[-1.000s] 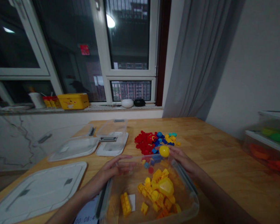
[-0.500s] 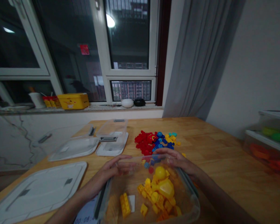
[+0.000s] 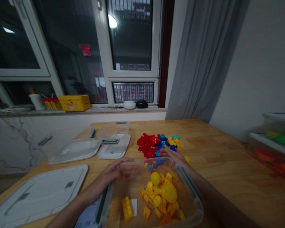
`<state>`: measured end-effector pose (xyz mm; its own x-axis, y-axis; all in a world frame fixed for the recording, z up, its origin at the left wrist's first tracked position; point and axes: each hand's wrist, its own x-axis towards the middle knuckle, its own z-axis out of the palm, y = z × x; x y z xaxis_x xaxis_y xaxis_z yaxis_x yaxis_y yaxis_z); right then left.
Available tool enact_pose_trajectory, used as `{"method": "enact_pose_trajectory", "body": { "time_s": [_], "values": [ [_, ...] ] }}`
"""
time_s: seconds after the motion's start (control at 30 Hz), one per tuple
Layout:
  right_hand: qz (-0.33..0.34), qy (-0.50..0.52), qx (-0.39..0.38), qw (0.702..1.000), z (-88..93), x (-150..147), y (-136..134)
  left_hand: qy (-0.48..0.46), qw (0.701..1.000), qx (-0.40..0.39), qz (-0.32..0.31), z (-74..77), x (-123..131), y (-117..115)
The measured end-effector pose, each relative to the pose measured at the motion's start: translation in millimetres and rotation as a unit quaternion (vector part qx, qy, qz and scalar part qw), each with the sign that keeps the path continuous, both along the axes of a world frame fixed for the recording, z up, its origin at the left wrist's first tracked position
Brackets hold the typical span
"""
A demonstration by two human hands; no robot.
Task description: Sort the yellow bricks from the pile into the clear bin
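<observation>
Yellow toys point(image 3: 169, 192) lie in the near box point(image 3: 199, 209), heaped toward its right side, with a ball point(image 3: 155, 178) at the heap's far edge and a brick point(image 3: 127, 209) apart on the left. They look like hard, light plastic, unlikely to break; the smooth ball may roll or slip, so it suits fingertips on opposite sides, while the brick's flat flanks suit a simple pinch. The box seems light and slightly flexible, best held by its rim.

Just left of it are a screen point(image 3: 89, 215) and a large lid point(image 3: 45, 193). The left hand point(image 3: 116, 171) rests at the box's far left corner, fingers stretched; whether they pinch the wall I cannot tell. The right hand point(image 3: 178, 160) is beyond the far right corner, fingers loosely spread near the blue toys point(image 3: 162, 144), with nothing visible in its grasp; contact is unclear.

Red toys point(image 3: 146, 144) sit left of the blue, and more yellow pieces point(image 3: 175, 141) to the right. Farther left on the table point(image 3: 220, 148) are 2 smaller lids point(image 3: 79, 151). On the far sill stand a yellow tub point(image 3: 74, 103) and 2 bowls point(image 3: 129, 105).
</observation>
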<state>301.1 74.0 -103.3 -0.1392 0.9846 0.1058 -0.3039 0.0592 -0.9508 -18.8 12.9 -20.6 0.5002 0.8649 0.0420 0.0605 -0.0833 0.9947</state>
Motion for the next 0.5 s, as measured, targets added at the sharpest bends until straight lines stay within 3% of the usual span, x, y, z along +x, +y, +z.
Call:
{"method": "enact_pose_trajectory", "body": {
  "time_s": [0.13, 0.3, 0.5],
  "values": [
    [0.034, -0.047, 0.024, 0.998, -11.2, -14.3, -5.7, -0.014, 1.000, -0.020, -0.008, -0.1, -0.3, 1.3],
    [0.054, -0.163, 0.103, 0.980, -3.9, -19.6, -21.7, -0.009, 1.000, -0.024, 0.009, 5.0, 2.9, -0.6],
    [0.090, -0.393, 0.274, 0.873, 3.9, -11.4, -17.6, -0.023, 0.998, -0.058, 0.002, 9.2, 6.6, -3.9]
  ]
}}
